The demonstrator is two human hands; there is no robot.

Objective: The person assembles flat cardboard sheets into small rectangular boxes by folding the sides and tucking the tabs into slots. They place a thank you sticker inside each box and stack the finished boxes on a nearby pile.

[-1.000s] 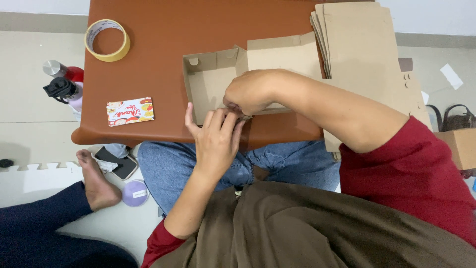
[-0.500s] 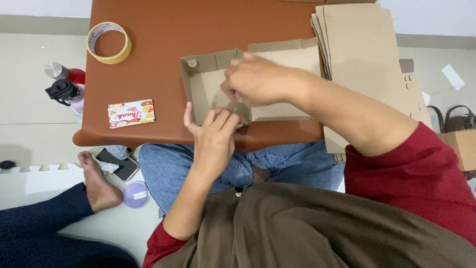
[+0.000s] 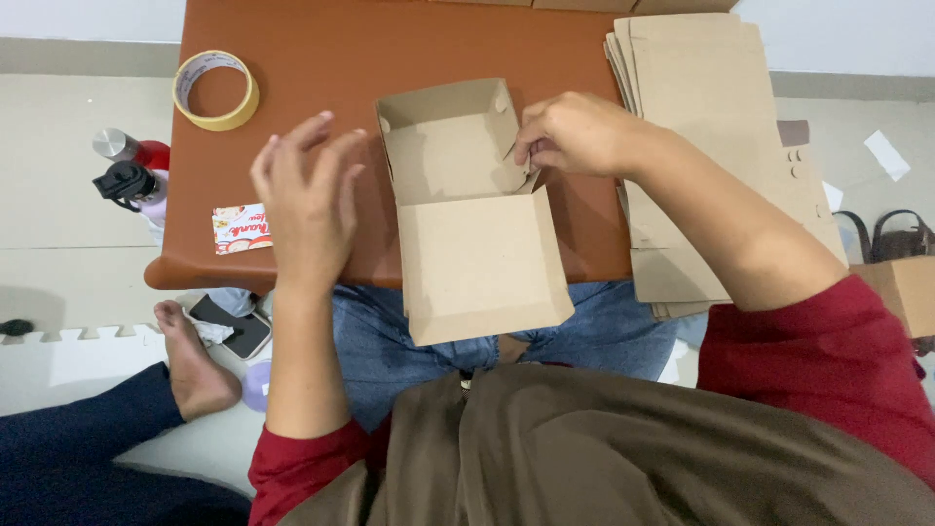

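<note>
- At nine o'clock of the view we see two bottles (image 3: 131, 175) on the floor beside the brown table (image 3: 331, 58), and below them a bare foot (image 3: 190, 356) next to a phone (image 3: 232, 326).
- At eleven o'clock a roll of tape (image 3: 215, 90) lies on the table; a small printed card (image 3: 241, 229) sits near the table's front edge.
- Our left hand (image 3: 307, 200) hovers above the table with fingers spread, holding nothing, just to the nine o'clock side of the cardboard box (image 3: 467, 209).
- The box sits at the centre, its open tray on the table and its lid flap hanging over the front edge above our lap.
- Our right hand (image 3: 575, 134) pinches the tray's right wall at its two o'clock corner, fingers curled together.
- At two o'clock a stack of flat cardboard sheets (image 3: 701, 127) rests on the table, touching our right forearm.
</note>
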